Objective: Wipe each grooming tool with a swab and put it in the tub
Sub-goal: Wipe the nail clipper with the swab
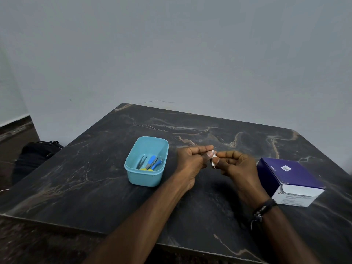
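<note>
Looks mostly done tbh. Several grooming tools (150, 163) already sitting in the teal tub (133, 175) on the table (95, 168). Left hand (190, 159) and right hand (234, 164) both pinching a small white swab (214, 159) above the tabletop, maybe around some tiny tool, too small to tell. Swab box (289, 180) off to the right. Probably just the last item left.

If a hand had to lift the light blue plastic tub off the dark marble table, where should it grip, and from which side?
Grip the light blue plastic tub across its short near end, from above on the person's side: that end faces them, and the tools inside leave the rim free.
</note>
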Tool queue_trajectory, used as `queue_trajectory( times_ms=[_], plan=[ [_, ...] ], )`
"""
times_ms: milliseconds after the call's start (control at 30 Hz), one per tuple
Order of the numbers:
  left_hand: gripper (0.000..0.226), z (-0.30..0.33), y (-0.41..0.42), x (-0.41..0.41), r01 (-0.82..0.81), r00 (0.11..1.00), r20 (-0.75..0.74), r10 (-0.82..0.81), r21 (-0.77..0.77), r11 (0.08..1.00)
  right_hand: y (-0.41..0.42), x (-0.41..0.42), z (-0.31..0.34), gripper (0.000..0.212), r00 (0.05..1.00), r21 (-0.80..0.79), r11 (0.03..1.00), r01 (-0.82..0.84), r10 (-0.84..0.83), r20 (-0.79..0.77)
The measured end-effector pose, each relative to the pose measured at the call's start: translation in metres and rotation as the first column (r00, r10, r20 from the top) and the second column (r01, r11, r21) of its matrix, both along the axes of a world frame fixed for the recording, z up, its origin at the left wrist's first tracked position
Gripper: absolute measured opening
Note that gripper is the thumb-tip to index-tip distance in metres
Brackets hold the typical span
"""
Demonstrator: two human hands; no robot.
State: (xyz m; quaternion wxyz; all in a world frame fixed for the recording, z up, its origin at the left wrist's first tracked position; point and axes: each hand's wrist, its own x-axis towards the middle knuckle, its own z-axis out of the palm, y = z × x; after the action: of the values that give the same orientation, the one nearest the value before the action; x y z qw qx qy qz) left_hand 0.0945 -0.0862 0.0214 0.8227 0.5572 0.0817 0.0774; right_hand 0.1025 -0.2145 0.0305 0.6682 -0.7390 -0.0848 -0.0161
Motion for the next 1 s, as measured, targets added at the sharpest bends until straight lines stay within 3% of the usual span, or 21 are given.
queue_trajectory(
  times_ms=[267,500,667,1000],
  plan=[
    [0.014,0.0009,0.0034,0.0019,-0.032,0.999,0.029,0.033,-0.055,0.998,0.0009,-0.0004,-0.0008,0.023,0.993,-0.042,0.995,-0.094,0.09,-0.082],
    [0.013,0.0017,0.0009,-0.0014,0.016,1.0,0.003,-0.016,-0.001,1.0,-0.0035,0.0027,0.0,0.019,0.997,0.113,0.993,-0.037,0.044,-0.062],
    [0.014,0.003,0.0061,-0.0014,0.0,0.999,0.033,0.003,-0.075,0.997,-0.0026,0.004,-0.0027,0.025,0.984,0.055,0.989,-0.136,0.141,-0.106],
    [0.019,0.0034,0.0044,-0.0039,0.038,0.999,0.032,-0.037,-0.052,0.998,-0.0026,0.0033,-0.0012,0.024,0.997,0.08,0.994,-0.07,0.072,-0.026]
  ],
)
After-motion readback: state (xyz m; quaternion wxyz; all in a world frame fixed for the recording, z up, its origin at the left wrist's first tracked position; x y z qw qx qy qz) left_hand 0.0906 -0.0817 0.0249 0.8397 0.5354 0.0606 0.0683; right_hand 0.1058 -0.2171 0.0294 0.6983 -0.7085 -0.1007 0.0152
